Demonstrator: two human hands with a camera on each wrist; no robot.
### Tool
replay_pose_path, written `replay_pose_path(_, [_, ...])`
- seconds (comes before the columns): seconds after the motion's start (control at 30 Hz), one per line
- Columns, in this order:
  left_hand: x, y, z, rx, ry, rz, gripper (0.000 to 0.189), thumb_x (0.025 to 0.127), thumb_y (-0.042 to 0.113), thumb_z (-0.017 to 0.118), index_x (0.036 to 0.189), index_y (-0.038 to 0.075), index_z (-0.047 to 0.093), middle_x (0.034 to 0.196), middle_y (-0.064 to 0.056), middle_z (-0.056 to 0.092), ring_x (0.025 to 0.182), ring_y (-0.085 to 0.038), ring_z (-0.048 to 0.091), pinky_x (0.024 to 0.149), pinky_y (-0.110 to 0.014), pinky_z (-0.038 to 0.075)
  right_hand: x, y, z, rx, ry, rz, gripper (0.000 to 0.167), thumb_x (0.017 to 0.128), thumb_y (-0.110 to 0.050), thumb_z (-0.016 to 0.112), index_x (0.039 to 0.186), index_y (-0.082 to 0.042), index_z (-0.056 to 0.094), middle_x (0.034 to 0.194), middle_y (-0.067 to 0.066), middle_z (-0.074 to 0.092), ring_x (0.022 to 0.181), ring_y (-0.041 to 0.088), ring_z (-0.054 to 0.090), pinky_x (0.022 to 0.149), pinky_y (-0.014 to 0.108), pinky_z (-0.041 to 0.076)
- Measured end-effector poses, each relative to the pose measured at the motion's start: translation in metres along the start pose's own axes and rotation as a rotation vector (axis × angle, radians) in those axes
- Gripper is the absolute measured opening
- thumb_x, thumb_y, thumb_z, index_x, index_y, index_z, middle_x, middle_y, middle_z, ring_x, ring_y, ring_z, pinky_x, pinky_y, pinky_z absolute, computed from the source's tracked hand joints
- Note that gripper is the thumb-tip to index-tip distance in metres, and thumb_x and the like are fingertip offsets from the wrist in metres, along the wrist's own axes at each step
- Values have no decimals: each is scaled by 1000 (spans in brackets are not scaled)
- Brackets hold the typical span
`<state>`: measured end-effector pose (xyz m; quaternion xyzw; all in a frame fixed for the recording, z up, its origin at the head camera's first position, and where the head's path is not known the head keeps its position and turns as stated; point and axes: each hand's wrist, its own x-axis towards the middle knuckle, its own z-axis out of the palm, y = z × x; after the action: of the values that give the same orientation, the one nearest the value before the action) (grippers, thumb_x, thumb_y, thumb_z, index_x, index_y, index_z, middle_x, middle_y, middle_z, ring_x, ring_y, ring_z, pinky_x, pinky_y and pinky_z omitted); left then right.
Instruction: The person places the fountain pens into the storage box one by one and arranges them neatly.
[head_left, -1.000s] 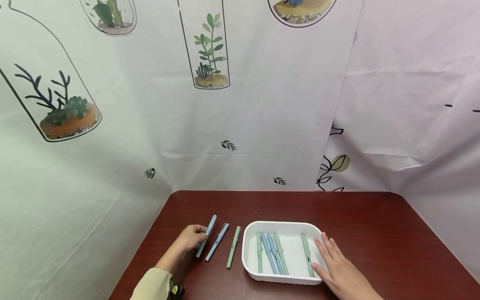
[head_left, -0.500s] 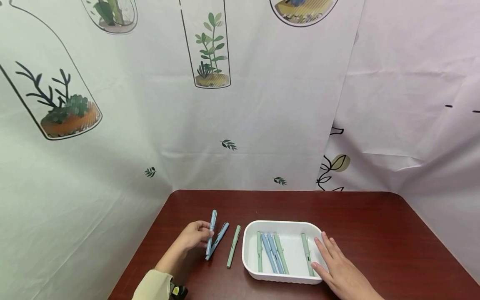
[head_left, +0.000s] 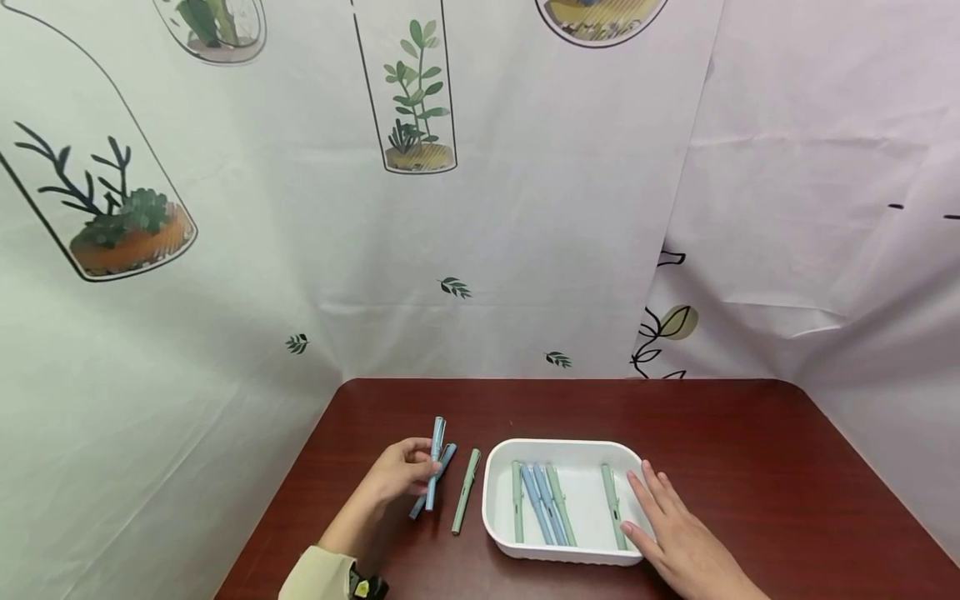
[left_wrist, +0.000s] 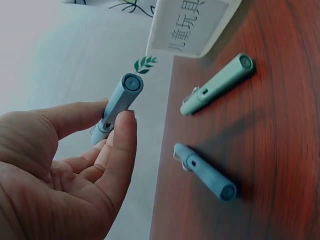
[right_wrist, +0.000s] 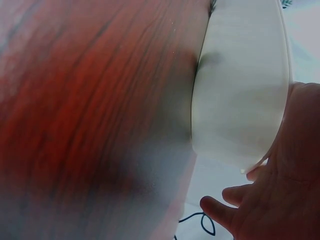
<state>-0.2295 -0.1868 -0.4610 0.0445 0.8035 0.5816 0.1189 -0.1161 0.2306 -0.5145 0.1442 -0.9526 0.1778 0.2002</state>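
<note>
Between thumb and fingers, my left hand (head_left: 401,472) pinches a light blue pen (head_left: 435,462), lifted above the table; the left wrist view shows its round end toward the camera. Beneath it on the table lies another blue pen (left_wrist: 207,172), partly hidden in the head view. To the right of that one is a green pen (head_left: 467,492). A white tray (head_left: 562,557) holds several green and blue pens, most grouped at its left, with one green pen (head_left: 612,506) at its right. My right hand (head_left: 678,533), fingers straight, rests against the tray's right rim.
The dark red wooden table (head_left: 787,483) carries everything. White cloth with printed plants (head_left: 525,208) hangs behind and along both sides. A label with printed characters (left_wrist: 190,25) is on the tray's side.
My left hand has raised the light blue pen off the table and carried it rightward, over the other blue pen. My right hand has stayed at the tray.
</note>
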Motion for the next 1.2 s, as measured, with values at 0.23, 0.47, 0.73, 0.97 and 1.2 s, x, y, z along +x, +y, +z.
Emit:
replay_pose_path(0.23, [3, 4, 10, -34, -10, 26, 54, 90, 6, 73, 135, -12, 50, 94, -9, 62, 73, -15, 61, 62, -32, 58, 2, -2, -2, -16, -26, 29, 68, 95, -45, 68, 150, -9, 50, 158, 19, 39, 136, 46, 46, 107, 45, 46])
replay_pose_path(0.47, [6, 7, 17, -45, -13, 44, 54, 90, 8, 74, 135, -12, 51, 95, -10, 61, 76, -16, 62, 64, -34, 60, 2, 0, 0, 2, 5, 15, 66, 94, -43, 69, 149, -9, 52, 158, 18, 40, 135, 48, 47, 107, 1, -4])
replay_pose_path(0.73, [8, 11, 26, -68, -26, 56, 55, 89, 6, 74, 135, -12, 50, 93, -8, 60, 75, -15, 61, 61, -32, 59, -1, 1, 2, 7, 4, 16, 67, 95, -42, 69, 150, -9, 50, 159, 17, 39, 135, 48, 47, 107, 0, -4])
replay_pose_path(0.97, [11, 17, 35, -99, -61, 58, 53, 89, 6, 73, 134, -11, 51, 93, -8, 59, 75, -13, 63, 63, -31, 59, 1, -1, 1, -31, -19, 40, 66, 96, -46, 66, 151, -13, 50, 160, 15, 38, 138, 44, 45, 111, 40, 42])
replay_pose_path(1.2, [8, 26, 47, -81, -84, 59, 52, 90, 9, 74, 134, -9, 51, 95, -9, 61, 76, -15, 63, 64, -32, 59, 1, -3, -1, -54, -37, 42, 66, 96, -46, 66, 150, -12, 51, 159, 17, 40, 138, 46, 44, 103, 56, 46])
